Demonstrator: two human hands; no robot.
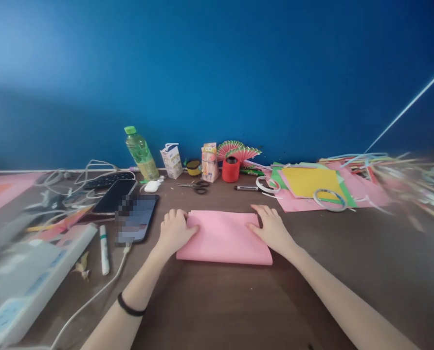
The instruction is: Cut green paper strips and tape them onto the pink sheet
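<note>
A sheet of pink paper (pixel 222 238) lies on the brown table in front of me, folded over with a rounded, uncreased bend along its near side. My left hand (pixel 173 232) holds its left edge, thumb on top and fingers curled at the far corner. At the right edge, my right hand (pixel 272 229) has its thumb on the paper, while the fingers reach past the far right corner. Both hands grip the paper between them; the undersides of the fingers are hidden.
Behind the paper lie scissors (pixel 195 186) and a black marker (pixel 246 188). A green-capped bottle (pixel 141 154), drink cartons (pixel 171 161) and a red roll (pixel 230 170) line the blue wall. Phones (pixel 138 218) and a power strip (pixel 45 282) sit left; coloured paper sheets (pixel 312 181) lie right.
</note>
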